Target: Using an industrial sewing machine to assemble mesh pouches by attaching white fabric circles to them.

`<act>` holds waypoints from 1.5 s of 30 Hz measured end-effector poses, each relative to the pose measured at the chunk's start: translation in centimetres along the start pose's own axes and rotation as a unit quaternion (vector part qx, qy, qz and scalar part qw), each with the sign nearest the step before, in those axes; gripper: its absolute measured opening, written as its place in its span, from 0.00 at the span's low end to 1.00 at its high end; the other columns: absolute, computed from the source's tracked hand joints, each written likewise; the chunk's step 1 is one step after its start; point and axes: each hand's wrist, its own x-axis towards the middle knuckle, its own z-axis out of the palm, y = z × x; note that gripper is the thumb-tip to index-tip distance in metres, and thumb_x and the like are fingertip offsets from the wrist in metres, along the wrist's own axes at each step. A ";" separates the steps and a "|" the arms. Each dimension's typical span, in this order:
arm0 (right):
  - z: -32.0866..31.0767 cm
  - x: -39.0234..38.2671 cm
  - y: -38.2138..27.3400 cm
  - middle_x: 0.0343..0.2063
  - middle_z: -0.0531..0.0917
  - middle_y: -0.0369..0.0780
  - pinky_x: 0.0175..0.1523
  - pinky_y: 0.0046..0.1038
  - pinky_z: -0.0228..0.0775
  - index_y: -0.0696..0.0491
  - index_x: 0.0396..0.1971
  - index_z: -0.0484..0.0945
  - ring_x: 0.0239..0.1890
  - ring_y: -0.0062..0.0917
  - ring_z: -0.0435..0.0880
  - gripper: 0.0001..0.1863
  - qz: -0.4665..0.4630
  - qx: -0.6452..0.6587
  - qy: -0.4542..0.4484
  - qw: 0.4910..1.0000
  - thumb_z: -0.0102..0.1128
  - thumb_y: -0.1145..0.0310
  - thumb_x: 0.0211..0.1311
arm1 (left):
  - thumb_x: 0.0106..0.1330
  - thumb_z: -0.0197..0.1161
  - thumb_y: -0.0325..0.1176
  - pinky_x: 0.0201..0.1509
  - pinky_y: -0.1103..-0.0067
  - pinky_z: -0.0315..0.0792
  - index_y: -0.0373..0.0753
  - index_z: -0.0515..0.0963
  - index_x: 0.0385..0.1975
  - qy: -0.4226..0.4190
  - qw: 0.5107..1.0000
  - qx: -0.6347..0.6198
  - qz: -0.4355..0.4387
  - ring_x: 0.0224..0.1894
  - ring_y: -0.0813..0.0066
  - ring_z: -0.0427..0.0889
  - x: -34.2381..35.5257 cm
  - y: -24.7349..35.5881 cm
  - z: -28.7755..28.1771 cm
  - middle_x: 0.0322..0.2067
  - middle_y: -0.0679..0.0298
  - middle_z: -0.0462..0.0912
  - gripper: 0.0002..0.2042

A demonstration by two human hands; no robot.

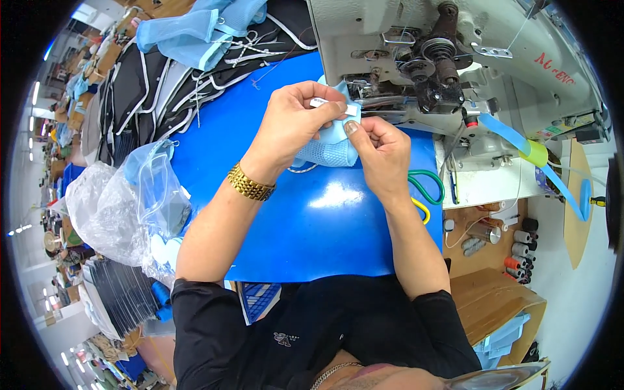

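Near the sewing machine, both my hands are closed on a light blue mesh fabric piece. My left hand pinches a small white label against the top of the fabric between thumb and forefinger. On the piece's right edge, my right hand grips with thumb and bent fingers. The mesh hangs below the fingers, just above the blue tabletop, and a thin white cord shows under it. Some of the fabric's far side is hidden behind the fingers and the machine.
Black pieces with white edging are heaped at the far left, under more light blue mesh. A clear plastic bag lies left of my arm. Green and yellow loops sit by my right forearm. Thread spools stand at right.
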 end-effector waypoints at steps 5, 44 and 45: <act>0.0 0.0 -0.1 0.19 0.79 0.31 0.24 0.15 0.62 0.60 0.28 0.81 0.21 0.08 0.72 0.08 -0.008 -0.003 0.002 1.000 0.64 0.70 0.62 | 0.61 0.65 0.30 0.26 0.90 0.68 0.31 0.80 0.41 0.000 1.000 -0.001 -0.011 0.28 0.87 0.77 -0.1 0.5 0.2 0.32 0.63 0.86 0.11; -0.2 0.2 0.0 0.20 0.79 0.30 0.25 0.15 0.60 0.60 0.30 0.81 0.22 0.07 0.70 0.08 0.013 0.033 -0.019 0.999 0.63 0.70 0.63 | 0.59 0.67 0.30 0.18 0.90 0.69 0.29 0.80 0.41 0.040 0.999 -0.008 -0.002 0.25 0.88 0.76 -0.3 0.3 1.1 0.30 0.64 0.84 0.13; -0.1 0.2 0.0 0.20 0.79 0.29 0.24 0.15 0.59 0.60 0.30 0.81 0.22 0.07 0.70 0.08 0.015 0.040 -0.014 0.999 0.63 0.70 0.63 | 0.59 0.67 0.30 0.18 0.90 0.69 0.29 0.80 0.41 0.042 0.999 -0.010 -0.005 0.25 0.88 0.75 -0.3 0.3 1.1 0.29 0.64 0.84 0.13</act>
